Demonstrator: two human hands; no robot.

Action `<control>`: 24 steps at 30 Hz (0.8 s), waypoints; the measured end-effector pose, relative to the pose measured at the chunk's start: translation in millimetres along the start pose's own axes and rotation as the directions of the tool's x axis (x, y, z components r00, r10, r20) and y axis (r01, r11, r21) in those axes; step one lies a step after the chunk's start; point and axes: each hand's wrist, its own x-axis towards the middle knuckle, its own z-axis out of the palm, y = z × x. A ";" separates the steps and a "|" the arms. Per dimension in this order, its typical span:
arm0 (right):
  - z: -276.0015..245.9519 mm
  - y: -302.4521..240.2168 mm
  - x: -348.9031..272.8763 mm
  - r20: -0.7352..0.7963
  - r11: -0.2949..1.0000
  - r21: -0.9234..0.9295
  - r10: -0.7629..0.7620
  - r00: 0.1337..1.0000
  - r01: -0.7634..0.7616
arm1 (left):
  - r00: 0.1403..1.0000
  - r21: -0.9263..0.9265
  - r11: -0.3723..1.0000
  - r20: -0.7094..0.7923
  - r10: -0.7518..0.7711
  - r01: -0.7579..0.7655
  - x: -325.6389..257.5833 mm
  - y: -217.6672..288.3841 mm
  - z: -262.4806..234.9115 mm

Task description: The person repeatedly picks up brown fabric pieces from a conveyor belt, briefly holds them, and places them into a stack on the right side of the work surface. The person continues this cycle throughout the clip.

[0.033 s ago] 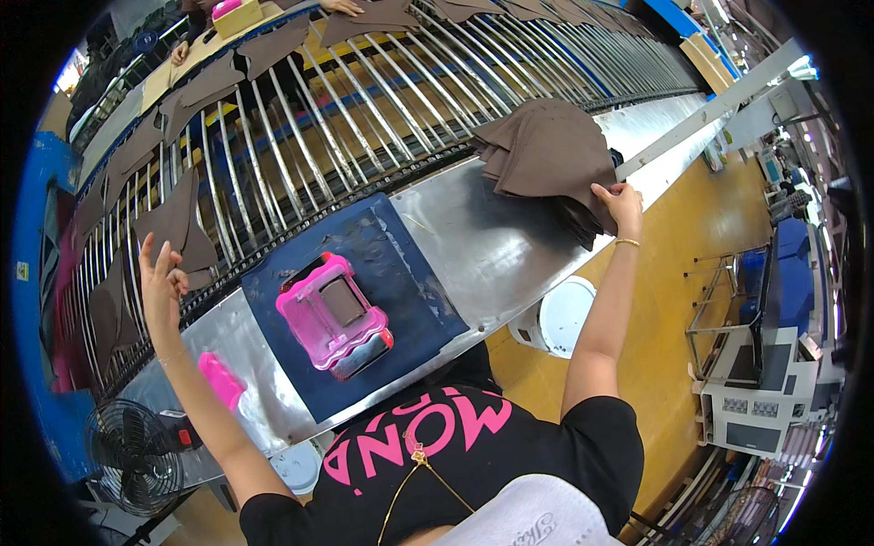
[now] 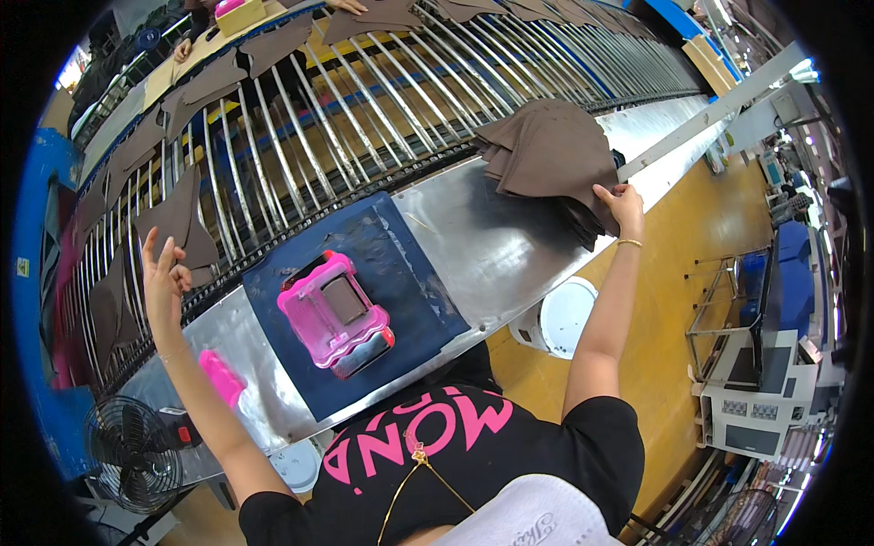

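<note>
At the right end of the metal bench lies a fanned stack of brown leather-like cut pieces point(image 2: 555, 155). My right hand point(image 2: 623, 209) pinches the stack's right edge between thumb and fingers; how many pieces it grips cannot be made out. My left hand point(image 2: 165, 278) is raised at the far left with its fingers apart and nothing in it. Close by that hand, similar brown pieces point(image 2: 177, 218) lie on the conveyor's metal rods. Between my arms, a pink plastic tray point(image 2: 314, 320) with a brown block inside rests on a dark blue mat point(image 2: 373, 264).
A rod conveyor point(image 2: 364, 109) runs along the bench's far side. On the bench's left part is a pink object point(image 2: 221, 378), with a black fan point(image 2: 134, 453) beyond it. A white bucket point(image 2: 566, 316) stands below the bench. Across the conveyor, another person's hand point(image 2: 348, 5) touches a brown piece.
</note>
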 end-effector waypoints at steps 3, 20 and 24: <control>-8.3 -7.6 -9.7 0.019 0.995 0.103 -0.021 1.000 0.019 | 0.999 0.012 1.000 0.038 -0.004 0.004 -8.5 7.7 9.8; -67.4 -188.4 -162.7 -0.419 0.213 0.735 -0.605 0.678 0.644 | 0.854 -0.034 0.915 0.347 0.387 -0.401 -40.5 31.4 98.3; -41.7 -245.4 -221.2 -0.450 -0.125 0.861 -0.639 0.624 0.493 | 0.821 0.032 0.997 0.569 0.041 -0.072 -67.4 68.0 86.5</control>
